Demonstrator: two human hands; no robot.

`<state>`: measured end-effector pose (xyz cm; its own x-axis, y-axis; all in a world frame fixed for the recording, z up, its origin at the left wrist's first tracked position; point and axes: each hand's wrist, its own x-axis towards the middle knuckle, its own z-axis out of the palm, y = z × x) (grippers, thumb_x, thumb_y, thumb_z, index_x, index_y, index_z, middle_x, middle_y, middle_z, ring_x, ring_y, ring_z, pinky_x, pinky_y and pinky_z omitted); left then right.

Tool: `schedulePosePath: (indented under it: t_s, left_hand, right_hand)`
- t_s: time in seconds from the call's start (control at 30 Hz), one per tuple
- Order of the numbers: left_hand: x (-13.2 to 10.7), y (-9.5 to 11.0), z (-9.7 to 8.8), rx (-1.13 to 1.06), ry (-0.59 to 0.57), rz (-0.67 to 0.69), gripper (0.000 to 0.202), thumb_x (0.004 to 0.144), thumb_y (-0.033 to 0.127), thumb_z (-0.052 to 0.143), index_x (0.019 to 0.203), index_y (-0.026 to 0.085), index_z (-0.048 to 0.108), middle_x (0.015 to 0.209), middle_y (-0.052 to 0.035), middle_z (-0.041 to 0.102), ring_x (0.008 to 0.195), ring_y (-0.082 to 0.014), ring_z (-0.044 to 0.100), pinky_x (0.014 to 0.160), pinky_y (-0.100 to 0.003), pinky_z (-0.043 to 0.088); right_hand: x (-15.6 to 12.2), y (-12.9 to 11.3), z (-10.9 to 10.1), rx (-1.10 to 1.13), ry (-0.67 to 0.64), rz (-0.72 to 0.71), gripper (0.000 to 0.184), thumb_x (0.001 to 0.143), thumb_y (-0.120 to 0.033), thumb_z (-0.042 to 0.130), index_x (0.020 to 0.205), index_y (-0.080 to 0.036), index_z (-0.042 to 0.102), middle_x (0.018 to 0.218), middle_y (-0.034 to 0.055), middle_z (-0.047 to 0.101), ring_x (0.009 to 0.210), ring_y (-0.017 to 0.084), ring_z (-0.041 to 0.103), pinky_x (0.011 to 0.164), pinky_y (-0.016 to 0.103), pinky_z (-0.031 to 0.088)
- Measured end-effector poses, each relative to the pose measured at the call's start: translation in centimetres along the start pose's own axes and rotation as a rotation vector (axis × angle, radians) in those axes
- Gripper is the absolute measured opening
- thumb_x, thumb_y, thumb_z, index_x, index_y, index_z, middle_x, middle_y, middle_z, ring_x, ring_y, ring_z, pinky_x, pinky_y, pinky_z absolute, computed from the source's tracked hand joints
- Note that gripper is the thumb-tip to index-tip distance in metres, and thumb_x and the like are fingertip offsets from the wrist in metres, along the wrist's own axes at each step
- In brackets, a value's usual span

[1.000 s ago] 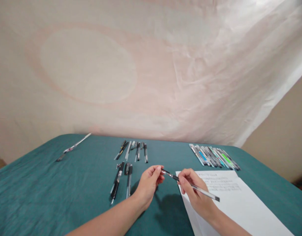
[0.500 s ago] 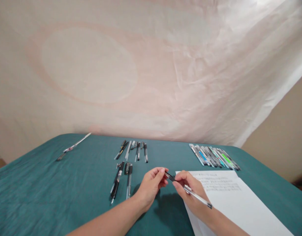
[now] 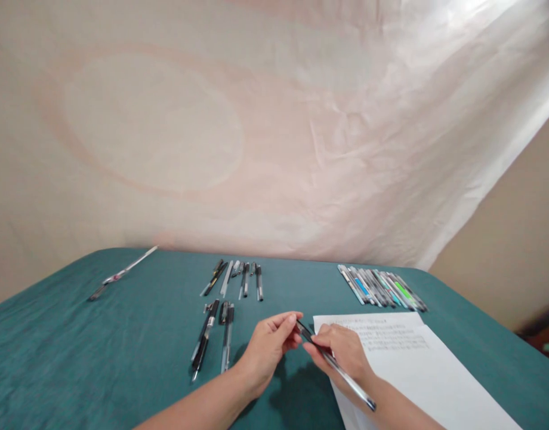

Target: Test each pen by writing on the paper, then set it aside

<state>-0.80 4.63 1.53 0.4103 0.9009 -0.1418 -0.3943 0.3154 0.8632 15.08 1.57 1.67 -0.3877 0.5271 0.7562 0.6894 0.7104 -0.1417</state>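
Observation:
A clear-barrelled pen with a dark grip (image 3: 352, 385) slants between my two hands, its back end pointing down and to the right. My right hand (image 3: 344, 352) is closed around the grip, above the edge of a written sheet of paper (image 3: 435, 382). At the pen's front end, my left hand (image 3: 270, 343) pinches with thumb and forefinger; its fingertips hide the tip. Left of that hand lie a black pen in parts (image 3: 205, 337) and a clear pen with its dark cap beside it (image 3: 228, 337).
Farther back lies a group of taken-apart pens and caps (image 3: 245, 280). A row of several pens (image 3: 382, 286) sits at the back right. One long thin pen-like item (image 3: 122, 273) is at the far left. Behind the green-covered table (image 3: 77, 358) hangs a pale cloth (image 3: 274, 131).
The pen now tilts more steeply, with its back end lower. My right hand has turned slightly around it, while my left hand keeps its pinch. The whole view has shifted a little.

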Motion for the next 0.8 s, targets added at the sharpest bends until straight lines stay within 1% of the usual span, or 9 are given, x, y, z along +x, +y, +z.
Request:
schedulePosePath:
  t_s: [0.17, 0.33, 0.47, 0.57, 0.63, 0.7, 0.8]
  left_hand:
    - [-0.2, 0.1, 0.1, -0.041, -0.021, -0.031, 0.037, 0.066, 0.042, 0.071, 0.089, 0.012, 0.069, 0.062, 0.0008, 0.057, 0.057, -0.0085, 0.048, 0.062, -0.021, 0.042]
    - [-0.4, 0.1, 0.1, -0.072, -0.043, -0.036, 0.036, 0.068, 0.04, 0.071, 0.089, 0.011, 0.068, 0.064, -0.0002, 0.058, 0.058, -0.0076, 0.049, 0.062, -0.02, 0.042]
    - [-0.3, 0.0, 0.0, -0.087, -0.045, -0.036, 0.032, 0.072, 0.036, 0.069, 0.091, 0.01, 0.067, 0.064, -0.0003, 0.058, 0.058, -0.0067, 0.05, 0.062, -0.018, 0.043]
    - [0.0, -0.1, -0.2, -0.1, -0.008, -0.027, 0.029, 0.073, 0.033, 0.068, 0.091, 0.011, 0.067, 0.063, 0.0001, 0.058, 0.058, -0.0066, 0.051, 0.062, -0.017, 0.044]
    - [0.3, -0.2, -0.4, -0.115, 0.032, -0.002, 0.027, 0.074, 0.031, 0.069, 0.092, 0.011, 0.066, 0.065, -0.0003, 0.059, 0.059, -0.0064, 0.052, 0.061, -0.017, 0.045]
    - [0.8, -0.2, -0.7, -0.137, 0.11, 0.032, 0.024, 0.074, 0.027, 0.069, 0.092, 0.012, 0.066, 0.069, -0.0007, 0.06, 0.06, -0.0062, 0.053, 0.061, -0.016, 0.046]
    - [1.2, -0.2, -1.0, -0.153, 0.246, 0.09, 0.019, 0.073, 0.022, 0.069, 0.09, 0.013, 0.065, 0.071, -0.001, 0.061, 0.061, -0.0071, 0.056, 0.061, -0.016, 0.048]
  right_hand:
    - [-0.1, 0.1, 0.2, 0.002, 0.016, -0.044, 0.007, 0.082, -0.016, 0.054, 0.084, -0.021, 0.051, 0.062, 0.0015, 0.061, 0.053, 0.014, 0.056, 0.049, 0.026, 0.043]
    - [0.1, 0.4, 0.1, -0.047, 0.007, -0.105, 0.005, 0.083, -0.02, 0.053, 0.078, -0.022, 0.05, 0.057, -0.0004, 0.059, 0.049, 0.012, 0.054, 0.046, 0.025, 0.039]
    - [0.5, 0.3, 0.1, -0.088, -0.005, -0.075, 0.008, 0.083, -0.024, 0.053, 0.075, -0.021, 0.052, 0.055, -0.0002, 0.058, 0.047, 0.012, 0.053, 0.046, 0.024, 0.036]
    - [0.8, 0.1, -0.3, -0.064, -0.044, -0.012, 0.014, 0.083, -0.03, 0.053, 0.075, -0.019, 0.053, 0.057, 0.0002, 0.057, 0.048, 0.012, 0.052, 0.047, 0.024, 0.036]
    - [1.1, 0.0, -1.0, 0.017, -0.137, 0.073, 0.017, 0.084, -0.035, 0.052, 0.081, -0.018, 0.055, 0.061, 0.0001, 0.058, 0.051, 0.012, 0.053, 0.05, 0.023, 0.037]
    - [1.5, -0.1, -2.1, 0.108, -0.218, 0.199, 0.018, 0.085, -0.035, 0.051, 0.087, -0.018, 0.056, 0.065, -0.0003, 0.059, 0.055, 0.011, 0.054, 0.053, 0.022, 0.038]
    - [2.4, 0.3, -4.3, 0.167, -0.277, 0.356, 0.018, 0.088, -0.032, 0.046, 0.088, -0.019, 0.057, 0.07, 0.0, 0.061, 0.06, 0.011, 0.055, 0.056, 0.021, 0.038]
